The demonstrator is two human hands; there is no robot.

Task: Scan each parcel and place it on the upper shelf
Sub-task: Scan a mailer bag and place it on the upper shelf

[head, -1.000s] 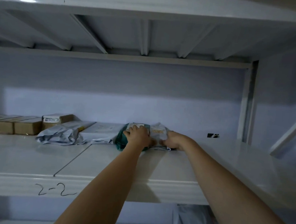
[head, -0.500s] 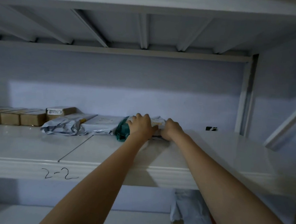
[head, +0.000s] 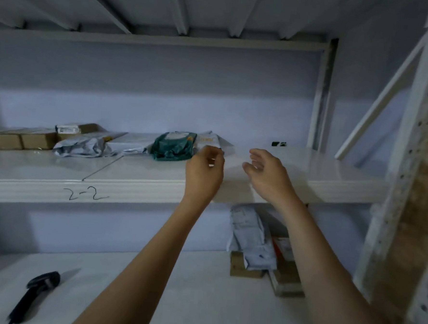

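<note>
Holding nothing, my left hand (head: 203, 172) and right hand (head: 267, 172) hang loose and half open just in front of the soft white plastic parcel (head: 213, 143) on the upper white metal shelf (head: 131, 179), which looks light and floppy, best grabbed by both sides.

Parcels (head: 173, 147) crowd the upper shelf's (head: 131, 189) left; its right lies bare.

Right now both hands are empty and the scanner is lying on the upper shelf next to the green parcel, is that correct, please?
Not quite: the scanner lies on the lower shelf, far below the green parcel, as the head view shows. The rest holds: the left hand and right hand are empty.
</note>
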